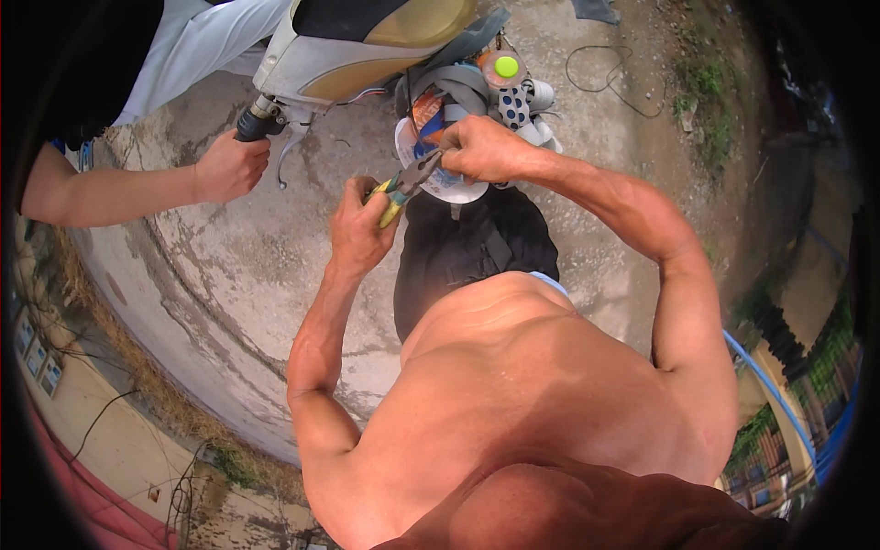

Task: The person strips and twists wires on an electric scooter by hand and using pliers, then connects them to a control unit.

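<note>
Your left hand point(359, 231) wraps the handles of the pliers point(403, 186), upper centre — likely for leverage; your right hand point(477, 150) pinches at their nose — perhaps for steadying; its contents I cannot tell.

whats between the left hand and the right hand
Pliers, shown in the head view: the left hand holds their handles, and their jaws point toward the right hand.

Dark wire point(600, 47) on rough ground point(284, 215)
</note>
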A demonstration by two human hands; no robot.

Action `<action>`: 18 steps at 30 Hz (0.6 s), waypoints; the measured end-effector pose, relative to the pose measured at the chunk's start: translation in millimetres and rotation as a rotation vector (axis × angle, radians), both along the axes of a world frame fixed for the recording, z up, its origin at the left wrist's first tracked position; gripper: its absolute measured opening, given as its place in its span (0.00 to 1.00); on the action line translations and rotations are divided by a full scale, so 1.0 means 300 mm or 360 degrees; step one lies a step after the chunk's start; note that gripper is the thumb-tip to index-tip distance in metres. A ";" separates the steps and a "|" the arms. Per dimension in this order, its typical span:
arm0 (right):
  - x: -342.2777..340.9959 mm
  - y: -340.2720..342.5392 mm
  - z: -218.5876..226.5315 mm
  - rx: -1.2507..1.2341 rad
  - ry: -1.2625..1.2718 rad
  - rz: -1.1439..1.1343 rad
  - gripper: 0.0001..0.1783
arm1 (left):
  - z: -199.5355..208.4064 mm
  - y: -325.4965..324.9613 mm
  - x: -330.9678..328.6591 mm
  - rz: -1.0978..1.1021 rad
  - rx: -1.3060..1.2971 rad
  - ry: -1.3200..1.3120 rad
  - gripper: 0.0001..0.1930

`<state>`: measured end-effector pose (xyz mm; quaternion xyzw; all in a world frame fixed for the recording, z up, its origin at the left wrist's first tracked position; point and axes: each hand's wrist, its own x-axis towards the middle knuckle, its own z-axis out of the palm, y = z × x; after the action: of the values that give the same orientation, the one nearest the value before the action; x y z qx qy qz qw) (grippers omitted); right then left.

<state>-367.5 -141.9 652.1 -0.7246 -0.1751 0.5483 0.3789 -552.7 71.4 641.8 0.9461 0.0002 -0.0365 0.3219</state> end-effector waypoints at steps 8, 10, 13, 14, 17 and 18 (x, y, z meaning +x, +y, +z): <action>0.010 -0.020 -0.014 0.0354 0.0539 -0.0299 0.16 | -0.014 0.001 0.000 0.0167 -0.0196 -0.0023 0.15; 0.014 -0.019 -0.007 0.0392 0.0569 -0.0332 0.17 | -0.018 0.005 -0.001 0.0156 -0.0181 -0.0027 0.15; 0.020 -0.010 0.004 0.0297 0.0510 -0.0329 0.17 | -0.016 0.014 -0.003 0.0148 -0.0202 -0.0044 0.15; 0.022 -0.009 -0.005 0.0295 0.0478 -0.0301 0.17 | -0.013 0.016 -0.002 0.0148 -0.0202 -0.0045 0.15; 0.007 0.006 -0.005 0.0266 0.0204 -0.0249 0.18 | -0.002 0.017 -0.007 0.0153 -0.0217 -0.0014 0.15; 0.002 0.012 -0.003 0.0237 -0.0040 -0.0227 0.18 | 0.001 0.014 -0.008 0.0164 -0.0302 0.0033 0.16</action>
<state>-366.7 -138.1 651.3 -0.7119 -0.1680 0.4963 0.4676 -555.1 75.5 642.2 0.9096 0.0488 -0.0293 0.4116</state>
